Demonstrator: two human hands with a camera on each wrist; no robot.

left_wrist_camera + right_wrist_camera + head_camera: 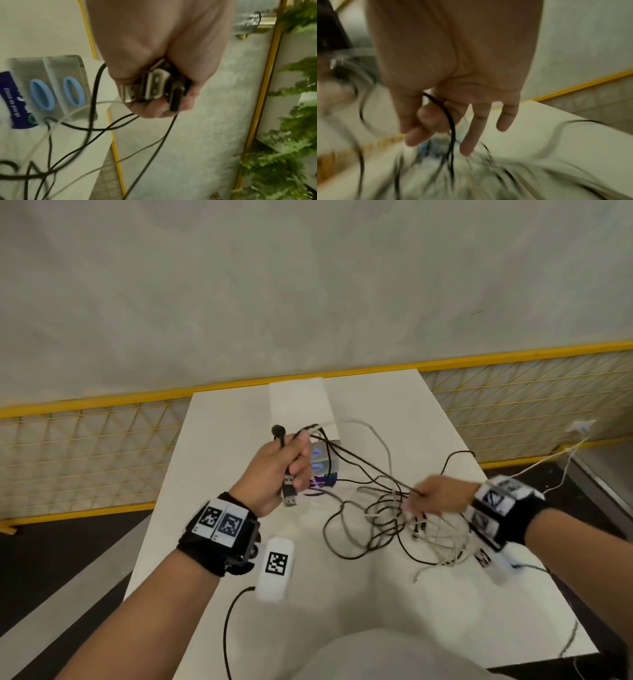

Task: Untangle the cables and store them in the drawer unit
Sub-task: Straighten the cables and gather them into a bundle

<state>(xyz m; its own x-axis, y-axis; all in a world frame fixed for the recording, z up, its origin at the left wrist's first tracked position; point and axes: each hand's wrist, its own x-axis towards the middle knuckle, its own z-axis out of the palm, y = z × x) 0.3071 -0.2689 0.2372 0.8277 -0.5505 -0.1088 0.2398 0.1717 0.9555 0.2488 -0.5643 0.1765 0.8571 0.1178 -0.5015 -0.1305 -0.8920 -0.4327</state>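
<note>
Left hand: the left hand (278, 470) is held raised above the table (219, 419), fingers curled round a bundle of plug ends (150, 86); several USB plugs, one pale and the others dark, are seen gathered in the fist in the left wrist view.

Gathered ends: a sorting of the plugs appears to have been begun, since the ends are collected in one grip while their leads trail off to the right.

Drawer unit: the small grey drawer unit (323, 462), with two blue ring handles (41, 93), is set on the table just behind the left hand; both drawers seem to be closed, and no cable is seen inside it.

Tangle: the cables (387, 518), black and white ones crossed over each other, are still knotted in a loose heap on the table between the hands and under the right hand.

Right hand: a black strand (450, 121) is pinched between thumb and forefinger of the right hand (436, 496), with the other fingers left straight; the strand is drawn taut toward the left hand.

Progress: the task is judged to be at an early stage; no cable has been freed fully, nothing has been coiled, and all storing is left to be done.
</note>
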